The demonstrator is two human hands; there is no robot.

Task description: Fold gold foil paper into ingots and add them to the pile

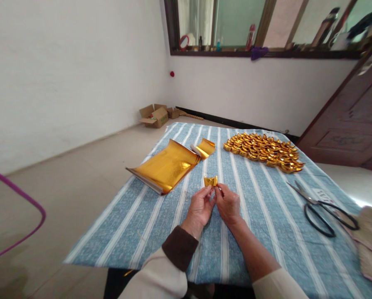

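Note:
Between my two hands, over the middle of the table, is a small folded piece of gold foil paper [210, 181]. My left hand [201, 204] pinches its lower left side. My right hand [227, 202] grips its lower right side with thumb and finger; the fingertips hide its bottom edge. Beyond my left hand lies a stack of gold foil sheets [168, 166] with curled edges, and beside it a smaller curled stack of gold foil pieces [206, 148]. At the back right many folded gold paper ingots [262, 151] sit in packed rows.
Black-handled scissors [316, 202] lie partly opened on the right of the striped blue tablecloth [161, 232], near a beige cloth item [371, 241]. Cardboard boxes [156, 116] stand on the floor by the wall. A purple tube [33, 203] curves at the left.

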